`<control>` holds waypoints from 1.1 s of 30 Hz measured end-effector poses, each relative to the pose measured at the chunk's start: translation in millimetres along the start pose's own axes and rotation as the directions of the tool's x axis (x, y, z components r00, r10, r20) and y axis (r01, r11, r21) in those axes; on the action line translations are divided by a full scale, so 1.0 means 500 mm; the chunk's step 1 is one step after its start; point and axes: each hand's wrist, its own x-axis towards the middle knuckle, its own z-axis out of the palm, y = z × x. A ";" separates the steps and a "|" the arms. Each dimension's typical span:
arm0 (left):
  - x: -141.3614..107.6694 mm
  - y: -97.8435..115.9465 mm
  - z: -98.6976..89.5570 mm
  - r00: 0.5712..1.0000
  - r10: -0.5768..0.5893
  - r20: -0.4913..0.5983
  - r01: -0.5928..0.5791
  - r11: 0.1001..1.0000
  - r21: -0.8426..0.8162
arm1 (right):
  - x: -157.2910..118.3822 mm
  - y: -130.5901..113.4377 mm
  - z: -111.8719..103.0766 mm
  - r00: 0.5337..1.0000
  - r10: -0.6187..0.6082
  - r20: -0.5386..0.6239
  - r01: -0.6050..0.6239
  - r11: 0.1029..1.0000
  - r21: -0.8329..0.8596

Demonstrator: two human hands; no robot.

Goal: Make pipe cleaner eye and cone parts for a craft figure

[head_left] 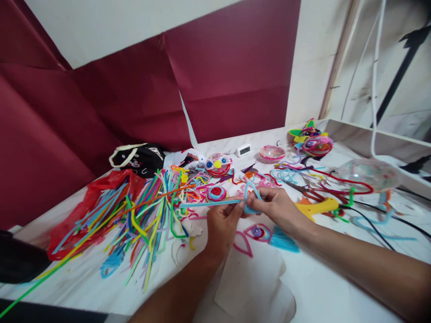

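Between my two hands is a light blue pipe cleaner (208, 204), its straight length pointing left and its other end bent into a loop. My left hand (224, 222) pinches it just left of the loop. The fingers of my right hand (272, 204) are closed on the looped end. Just below my hands lie a pink pipe-cleaner eye shape (257, 232) with a purple centre, a pink teardrop outline (244, 246) and a blue ribbed piece (284, 240).
Many coloured pipe cleaners (151, 224) spread to the left, some in a red plastic bag (134, 179). On the right are a yellow glue gun (316, 207), scissors (303, 190) and a clear bowl (368, 175). Behind stand a decorated face piece (218, 165) and a small digital clock (243, 150).
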 end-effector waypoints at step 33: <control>0.035 0.000 -0.033 0.975 0.045 0.218 -0.013 0.989 -0.147 | 0.002 -0.004 -0.014 0.983 0.015 0.181 0.000 0.997 -0.080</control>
